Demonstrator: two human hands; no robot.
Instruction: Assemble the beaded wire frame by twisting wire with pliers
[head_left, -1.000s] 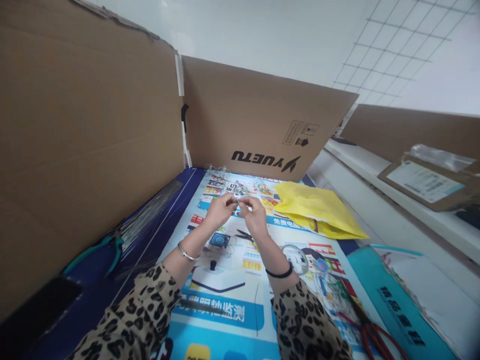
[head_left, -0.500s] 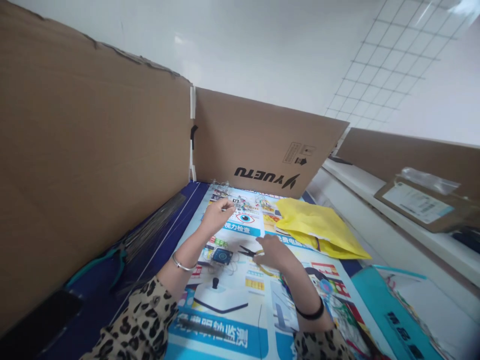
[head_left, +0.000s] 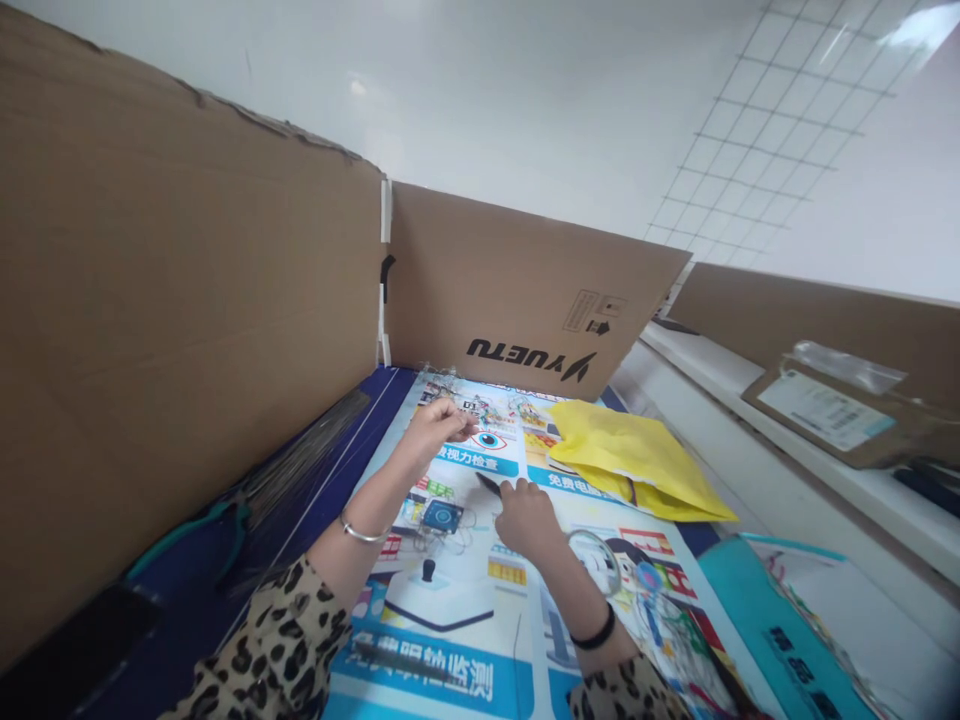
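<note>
My left hand (head_left: 437, 428) is over the upper part of the printed mat (head_left: 420, 655), with thumb and fingertips pinched together. Whatever sits between those fingertips is too small to make out. Lower and to the right, my right hand (head_left: 531, 520) is wrapped around small pliers (head_left: 489, 484). Their dark, pointed jaws look closed and point up and left toward my left hand; the palm hides the handles. Between my forearms a small blue square piece (head_left: 441, 516) lies on the mat among thin tangled wire.
A bundle of thin wires (head_left: 307, 455) and teal-handled pliers (head_left: 236, 530) lie on the left. A yellow bag (head_left: 637, 455), a clear ring (head_left: 598, 560) and a teal pouch (head_left: 784, 630) are on the right. Cardboard panels (head_left: 517, 280) stand at the left and back.
The pliers' jaws have gone from spread to closed, and my right hand has turned over, hiding the yellow handles. The left hand remains pinched in nearly the same place.
</note>
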